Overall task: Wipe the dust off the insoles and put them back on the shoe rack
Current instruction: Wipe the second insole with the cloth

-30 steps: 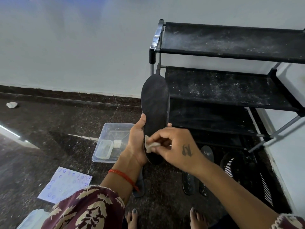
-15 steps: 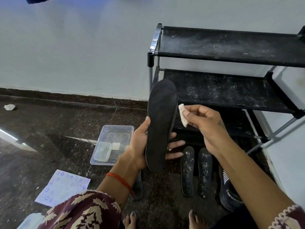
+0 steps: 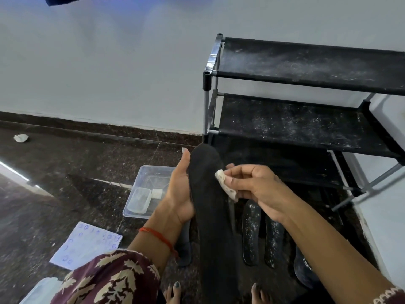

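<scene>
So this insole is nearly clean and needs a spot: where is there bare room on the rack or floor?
Both upper shelves, top and middle, are bare but dusty. The floor between the wall and the tub is open. It is crowded under the rack, where dusty insoles lie, and near the paper.

The insole [image 3: 210, 207] gripped in the left hand [image 3: 178, 194] looks like matt black fabric, free of specks. Against its right edge, the right hand [image 3: 255, 190] pinches a white wipe [image 3: 225, 186], crumpled and lacy. Below that grip, two floor insoles [image 3: 262, 234] are black and dusted white. Beyond the grip, the rack [image 3: 306, 123] has dusty black cloth shelves on shiny metal tubes. Left of the grip sits a clear plastic tub [image 3: 151, 172] on glossy speckled stone floor [image 3: 65, 183].
</scene>
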A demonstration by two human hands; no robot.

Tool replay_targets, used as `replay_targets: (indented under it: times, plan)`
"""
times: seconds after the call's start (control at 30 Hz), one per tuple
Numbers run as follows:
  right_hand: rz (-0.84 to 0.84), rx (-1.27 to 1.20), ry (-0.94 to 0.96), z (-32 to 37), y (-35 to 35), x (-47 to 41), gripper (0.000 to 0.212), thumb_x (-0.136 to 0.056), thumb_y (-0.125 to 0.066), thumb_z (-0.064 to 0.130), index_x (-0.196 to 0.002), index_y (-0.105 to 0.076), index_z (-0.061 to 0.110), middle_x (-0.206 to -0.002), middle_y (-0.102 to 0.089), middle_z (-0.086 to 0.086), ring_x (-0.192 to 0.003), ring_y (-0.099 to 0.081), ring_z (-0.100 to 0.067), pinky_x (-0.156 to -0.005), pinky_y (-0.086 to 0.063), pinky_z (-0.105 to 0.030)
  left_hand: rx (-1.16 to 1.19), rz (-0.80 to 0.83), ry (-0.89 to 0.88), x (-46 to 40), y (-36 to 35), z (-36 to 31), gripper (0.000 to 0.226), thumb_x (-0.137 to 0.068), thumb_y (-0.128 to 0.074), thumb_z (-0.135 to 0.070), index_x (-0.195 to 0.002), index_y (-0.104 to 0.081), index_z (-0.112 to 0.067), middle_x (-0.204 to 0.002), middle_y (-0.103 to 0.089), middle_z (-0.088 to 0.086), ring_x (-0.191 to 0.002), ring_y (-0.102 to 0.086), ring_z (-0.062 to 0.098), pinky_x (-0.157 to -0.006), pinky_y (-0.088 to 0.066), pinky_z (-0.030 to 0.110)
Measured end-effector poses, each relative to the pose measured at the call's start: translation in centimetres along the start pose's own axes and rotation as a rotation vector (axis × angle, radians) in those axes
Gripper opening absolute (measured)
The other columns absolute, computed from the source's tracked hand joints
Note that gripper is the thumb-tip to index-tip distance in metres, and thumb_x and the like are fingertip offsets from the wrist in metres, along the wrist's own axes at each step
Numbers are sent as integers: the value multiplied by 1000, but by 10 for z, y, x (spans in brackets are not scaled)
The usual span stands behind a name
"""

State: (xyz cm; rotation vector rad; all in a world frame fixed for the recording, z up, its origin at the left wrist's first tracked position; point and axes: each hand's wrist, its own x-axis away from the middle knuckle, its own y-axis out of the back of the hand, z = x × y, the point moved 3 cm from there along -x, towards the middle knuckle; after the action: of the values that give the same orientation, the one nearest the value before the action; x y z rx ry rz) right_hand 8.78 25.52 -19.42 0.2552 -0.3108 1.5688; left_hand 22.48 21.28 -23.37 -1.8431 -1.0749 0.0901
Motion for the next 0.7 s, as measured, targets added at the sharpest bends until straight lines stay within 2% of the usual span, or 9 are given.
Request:
replay_targets:
  times: [0.07, 0.13, 0.2, 0.27, 0.33, 0.43, 0.5, 0.6, 0.7]
  plan:
    - [72, 97, -16, -2, -5, 2, 13, -75, -73, 11, -88, -73, 10, -89, -72, -2, -80, -67, -10, -67, -53, -20, 39, 38, 16, -1, 0, 0, 85, -86, -27, -71, -139, -44, -7, -138, -51, 17, -122, -53, 33, -99, -44, 48]
    - [48, 182, 26, 2, -3, 3, 13, -73, -75, 18, -86, -74, 15, -84, -73, -1, -80, -67, -7, -68, -50, -14, 75, 57, 26, -3, 1, 0, 83, -87, -29, -70, -139, -45, -6, -133, -56, 16, -116, -58, 33, -96, -46, 49]
    - [-173, 359, 232, 9, 7, 2, 9, -75, -74, 20, -83, -74, 21, -78, -72, 5, -76, -64, 0, -65, -46, -7, 110, 72, 33, -5, 3, 2, 83, -87, -32, -69, -133, -50, -3, -125, -61, 19, -110, -62, 35, -92, -48, 54]
    - [-446, 591, 524, 16, 14, 2, 10, -78, -72, 18, -86, -73, 24, -78, -69, 15, -78, -61, 4, -68, -42, -4, 118, 90, 55, -6, 2, 4, 83, -87, -34, -70, -135, -49, -5, -134, -54, 20, -120, -53, 40, -98, -40, 62]
    - [-543, 669, 700, 17, 11, -1, 12, -79, -70, 14, -89, -73, 21, -82, -67, 15, -78, -60, 5, -72, -41, -3, 102, 106, 96, -5, 0, 9, 81, -88, -31, -71, -137, -50, -9, -141, -48, 19, -128, -45, 42, -104, -31, 63]
    - [-526, 790, 748, 11, -1, -12, 15, -79, -68, 7, -89, -73, 16, -87, -68, 5, -81, -59, 0, -78, -44, -8, 37, 92, 135, -3, -6, 15, 80, -90, -25, -68, -118, -65, -6, -117, -64, 20, -101, -66, 35, -89, -49, 50]
    - [-502, 841, 767, 7, -11, -16, 15, -77, -70, 5, -89, -74, 12, -89, -69, 0, -83, -62, -8, -79, -49, -17, 15, 70, 137, -3, -8, 17, 79, -92, -25, -66, -112, -69, -4, -107, -68, 21, -91, -68, 32, -81, -55, 43]
    - [-404, 797, 832, 6, -25, -14, 10, -74, -74, 11, -84, -75, 13, -86, -71, 3, -81, -63, -5, -81, -47, -16, -10, 16, 110, -5, -5, 14, 72, -93, -27, -64, -112, -66, -7, -100, -68, 19, -89, -68, 29, -87, -51, 38]
    - [-224, 837, 819, 7, -27, -10, 3, -74, -74, 13, -72, -74, 15, -79, -72, 6, -77, -64, -5, -78, -47, -15, -55, -14, 73, -6, -2, 11, 70, -93, -26, -62, -119, -64, -9, -107, -65, 18, -95, -64, 28, -90, -47, 40]
